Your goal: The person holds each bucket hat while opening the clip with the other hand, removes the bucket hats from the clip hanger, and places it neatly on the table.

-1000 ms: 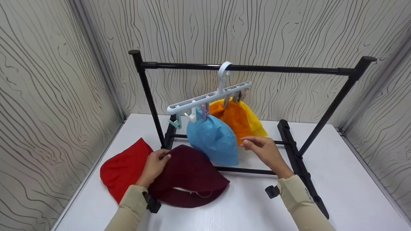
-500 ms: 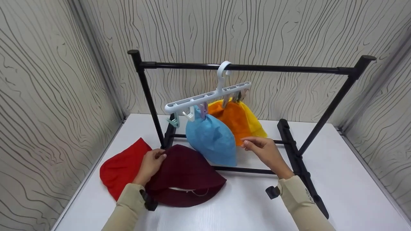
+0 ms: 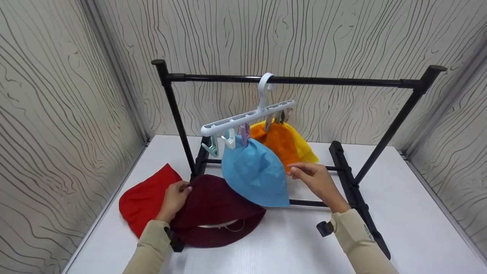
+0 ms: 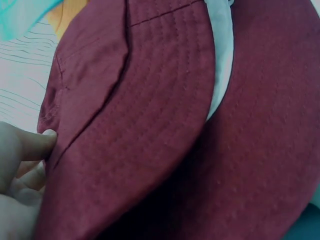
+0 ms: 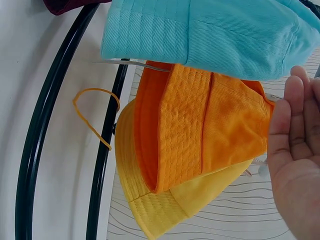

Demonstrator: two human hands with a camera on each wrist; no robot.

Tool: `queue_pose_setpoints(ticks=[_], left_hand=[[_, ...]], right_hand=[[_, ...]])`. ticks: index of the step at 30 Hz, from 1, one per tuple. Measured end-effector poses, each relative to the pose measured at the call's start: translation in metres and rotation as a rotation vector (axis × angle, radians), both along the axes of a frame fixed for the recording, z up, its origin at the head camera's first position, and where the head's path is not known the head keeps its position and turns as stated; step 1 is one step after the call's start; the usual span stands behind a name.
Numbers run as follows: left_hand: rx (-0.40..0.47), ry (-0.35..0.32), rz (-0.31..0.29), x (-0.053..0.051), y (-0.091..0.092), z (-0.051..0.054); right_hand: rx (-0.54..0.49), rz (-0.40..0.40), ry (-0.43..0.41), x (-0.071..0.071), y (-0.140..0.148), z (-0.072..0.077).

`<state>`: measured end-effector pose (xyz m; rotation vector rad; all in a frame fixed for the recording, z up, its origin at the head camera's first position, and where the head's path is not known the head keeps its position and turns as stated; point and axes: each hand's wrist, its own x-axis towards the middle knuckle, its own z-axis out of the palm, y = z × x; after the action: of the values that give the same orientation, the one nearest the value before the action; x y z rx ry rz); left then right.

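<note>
My left hand [image 3: 174, 200] pinches the left side of a maroon bucket hat [image 3: 220, 205], its brim facing the front; the left wrist view shows thumb and fingers on its cloth. A blue bucket hat [image 3: 255, 167] hangs by a purple clothespin [image 3: 244, 133] from a white clip hanger [image 3: 247, 118]. Behind it, an orange hat [image 3: 279, 140] and a yellow hat [image 3: 304, 146] are clipped to the same hanger. My right hand [image 3: 317, 184] hovers near the blue and orange hats, holding nothing; its fingers look straight in the right wrist view.
A black rack [image 3: 323, 80] carries the hanger, its feet and lower bars on the white table [image 3: 289, 247]. A red hat [image 3: 146, 198] lies at the left, partly behind my left arm. A white clothespin [image 3: 229, 139] and a green clothespin [image 3: 211, 146] hang without hats.
My left hand has shifted a little left and down with the maroon hat. The hanger has turned slightly, and the blue hat has swung right and nearer. My right hand has barely moved.
</note>
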<state>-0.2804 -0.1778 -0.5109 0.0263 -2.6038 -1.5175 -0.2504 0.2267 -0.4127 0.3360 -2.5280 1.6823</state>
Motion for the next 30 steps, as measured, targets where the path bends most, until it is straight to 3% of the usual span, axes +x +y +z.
queue_pose_setpoints(ticks=[16,30], left_hand=[[-0.080,0.077,0.007,-0.001,-0.003,-0.020],[-0.072,0.030,0.018,-0.003,-0.005,-0.027]], right_hand=[[0.030,-0.016,0.001,0.003,0.005,-0.003],[0.034,-0.033,-0.030,0.005,0.010,-0.006]])
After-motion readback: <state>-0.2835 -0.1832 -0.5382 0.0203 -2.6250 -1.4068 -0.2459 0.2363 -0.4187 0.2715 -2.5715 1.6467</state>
